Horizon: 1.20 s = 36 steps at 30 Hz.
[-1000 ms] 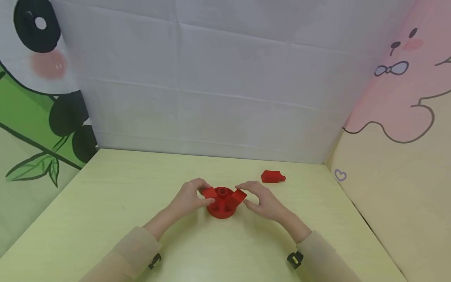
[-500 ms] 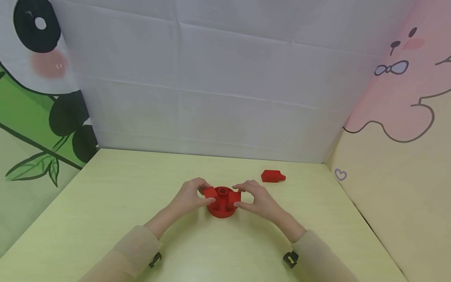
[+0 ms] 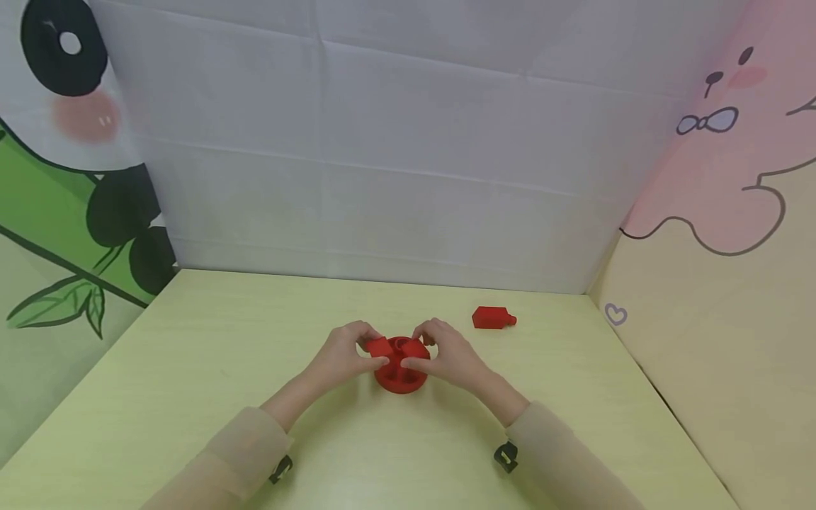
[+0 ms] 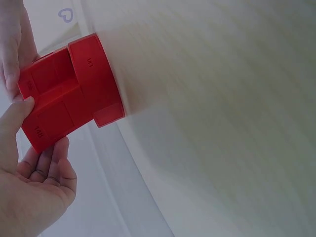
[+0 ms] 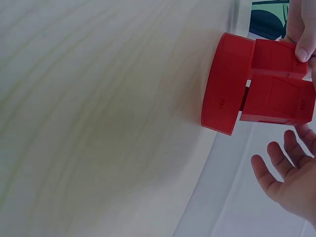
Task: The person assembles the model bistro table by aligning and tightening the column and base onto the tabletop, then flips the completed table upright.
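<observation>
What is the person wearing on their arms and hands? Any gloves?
No gloves: the left hand and right hand are bare. Both arms wear long, loose sleeves in a soft beige, the left sleeve and the right sleeve. Near each cuff sits a small black clip-like thing, and another on the right, probably part of the wrist cameras' straps. I see no rings or watch.

Pale green table (image 3: 191,340) — grey cloth backdrop (image 3: 382,142), panda panel (image 3: 57,142), pink cartoon panel (image 3: 733,177).

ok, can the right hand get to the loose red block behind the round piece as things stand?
Probably yes. The loose red block lies alone on the table, just beyond the right hand, with nothing between. That hand now pinches a block on the round red base.
</observation>
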Available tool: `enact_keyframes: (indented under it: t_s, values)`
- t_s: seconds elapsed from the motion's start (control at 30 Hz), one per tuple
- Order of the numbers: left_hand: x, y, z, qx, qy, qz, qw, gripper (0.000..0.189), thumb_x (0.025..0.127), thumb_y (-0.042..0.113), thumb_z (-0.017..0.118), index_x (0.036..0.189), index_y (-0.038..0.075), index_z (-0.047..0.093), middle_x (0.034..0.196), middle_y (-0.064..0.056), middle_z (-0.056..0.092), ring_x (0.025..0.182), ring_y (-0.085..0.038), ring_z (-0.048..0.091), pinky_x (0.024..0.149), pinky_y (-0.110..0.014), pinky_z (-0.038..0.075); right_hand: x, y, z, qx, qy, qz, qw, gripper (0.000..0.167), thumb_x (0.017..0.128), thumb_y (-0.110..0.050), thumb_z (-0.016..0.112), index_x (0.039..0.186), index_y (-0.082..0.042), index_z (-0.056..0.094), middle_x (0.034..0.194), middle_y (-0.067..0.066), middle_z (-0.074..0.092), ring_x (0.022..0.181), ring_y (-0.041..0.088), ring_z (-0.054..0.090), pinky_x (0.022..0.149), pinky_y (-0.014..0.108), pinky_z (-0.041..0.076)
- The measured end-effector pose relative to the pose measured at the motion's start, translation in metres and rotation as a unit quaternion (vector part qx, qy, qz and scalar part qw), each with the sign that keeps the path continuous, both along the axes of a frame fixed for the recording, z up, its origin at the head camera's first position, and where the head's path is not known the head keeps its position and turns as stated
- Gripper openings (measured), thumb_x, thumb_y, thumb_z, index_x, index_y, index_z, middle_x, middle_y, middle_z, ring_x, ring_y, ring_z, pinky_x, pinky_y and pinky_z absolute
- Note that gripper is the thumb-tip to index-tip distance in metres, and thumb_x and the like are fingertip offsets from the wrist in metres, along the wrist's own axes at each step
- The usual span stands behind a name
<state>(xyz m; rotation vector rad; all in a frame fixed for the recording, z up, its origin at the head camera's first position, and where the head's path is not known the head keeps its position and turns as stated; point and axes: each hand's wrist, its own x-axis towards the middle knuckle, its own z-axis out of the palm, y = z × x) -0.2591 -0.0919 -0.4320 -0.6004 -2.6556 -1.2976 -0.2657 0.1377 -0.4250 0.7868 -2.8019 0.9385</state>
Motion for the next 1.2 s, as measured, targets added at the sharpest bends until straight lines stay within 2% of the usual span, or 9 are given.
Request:
enact_keyframes:
  t_s: [0.17, 0.3, 0.43, 0.57, 0.67, 0.77, 0.87, 1.0, 1.2]
  values:
    - [0.000, 0.000, 0.000, 0.001, -0.004, 0.000, 1.0000, 0.030, 0.073, 0.019, 0.081, 0.098, 0.010, 0.067, 0.084, 0.006, 0.064, 0.079, -0.012, 0.057, 0.068, -0.027, 0.047, -0.005, -0.011, -0.006, -0.022, -0.028, -0.040, 0.9986, 0.042, 0.076, -0.044, 0.075, 0.093, -0.016, 0.050, 0.088, -0.002, 0.050, 0.088, 0.023, 0.054, 0.069, 0.028, 0.048]
    - [0.000, -0.001, -0.001, 0.003, 0.001, -0.004, 1.0000, 0.030, 0.073, 0.019, 0.081, 0.098, 0.010, 0.067, 0.084, 0.005, 0.064, 0.079, -0.014, 0.058, 0.068, -0.027, 0.047, -0.007, -0.017, -0.008, -0.033, -0.056, -0.060, 0.9961, 0.045, 0.076, -0.045, 0.075, 0.091, -0.013, 0.047, 0.081, 0.001, 0.051, 0.074, 0.016, 0.052, 0.058, 0.025, 0.048]
    - [0.000, -0.001, -0.001, 0.004, 0.001, -0.003, 1.0000, 0.030, 0.073, 0.019, 0.081, 0.097, 0.010, 0.067, 0.084, 0.006, 0.064, 0.080, -0.016, 0.059, 0.068, -0.027, 0.048, -0.008, -0.016, -0.008, -0.044, -0.074, -0.064, 0.9942, 0.045, 0.077, -0.046, 0.075, 0.092, -0.013, 0.047, 0.080, 0.001, 0.052, 0.073, 0.015, 0.053, 0.057, 0.024, 0.047]
    - [0.000, 0.000, -0.001, 0.007, -0.013, 0.003, 0.9999, 0.030, 0.073, 0.019, 0.081, 0.098, 0.011, 0.066, 0.084, 0.006, 0.063, 0.081, -0.017, 0.059, 0.069, -0.027, 0.048, -0.008, -0.009, -0.005, -0.071, -0.082, -0.028, 0.9937, 0.046, 0.079, -0.041, 0.074, 0.108, -0.011, 0.053, 0.094, -0.001, 0.056, 0.088, 0.018, 0.054, 0.068, 0.029, 0.048]
    - [0.001, -0.001, 0.000, 0.009, -0.014, 0.003, 0.9998, 0.030, 0.073, 0.018, 0.081, 0.098, 0.011, 0.066, 0.083, 0.006, 0.063, 0.081, -0.016, 0.058, 0.069, -0.028, 0.047, -0.009, 0.000, -0.004, -0.082, -0.081, 0.028, 0.9929, 0.051, 0.084, -0.036, 0.070, 0.125, -0.013, 0.051, 0.114, 0.001, 0.057, 0.102, 0.018, 0.052, 0.080, 0.036, 0.049]
    - [0.001, -0.001, 0.001, 0.005, -0.008, 0.000, 1.0000, 0.030, 0.073, 0.018, 0.081, 0.097, 0.010, 0.066, 0.083, 0.006, 0.064, 0.080, -0.014, 0.058, 0.069, -0.028, 0.047, -0.011, 0.010, -0.005, -0.086, -0.076, 0.088, 0.9895, 0.051, 0.089, -0.030, 0.066, 0.134, -0.017, 0.047, 0.129, 0.003, 0.053, 0.110, 0.019, 0.051, 0.089, 0.044, 0.048]
    - [0.001, -0.001, 0.002, 0.004, -0.004, -0.004, 1.0000, 0.030, 0.073, 0.018, 0.081, 0.097, 0.010, 0.066, 0.083, 0.006, 0.064, 0.079, -0.014, 0.058, 0.069, -0.028, 0.047, -0.012, 0.017, -0.005, -0.091, -0.065, 0.146, 0.9830, 0.048, 0.091, -0.018, 0.061, 0.137, -0.016, 0.046, 0.134, 0.003, 0.051, 0.115, 0.020, 0.049, 0.090, 0.049, 0.047]
    - [0.000, -0.002, 0.001, 0.004, -0.001, -0.008, 1.0000, 0.029, 0.073, 0.018, 0.081, 0.096, 0.010, 0.066, 0.082, 0.006, 0.063, 0.079, -0.013, 0.058, 0.069, -0.027, 0.047, -0.014, 0.020, -0.005, -0.083, -0.044, 0.205, 0.9741, 0.049, 0.091, -0.005, 0.054, 0.138, -0.014, 0.046, 0.136, 0.000, 0.050, 0.121, 0.019, 0.046, 0.090, 0.047, 0.047]
    - [0.000, -0.002, 0.002, 0.003, 0.004, -0.011, 0.9999, 0.029, 0.073, 0.018, 0.082, 0.096, 0.011, 0.066, 0.083, 0.006, 0.063, 0.078, -0.012, 0.057, 0.068, -0.027, 0.047, -0.018, 0.020, -0.007, -0.057, -0.008, 0.226, 0.9723, 0.044, 0.092, -0.001, 0.052, 0.134, -0.015, 0.050, 0.136, -0.001, 0.051, 0.122, 0.016, 0.045, 0.087, 0.042, 0.048]
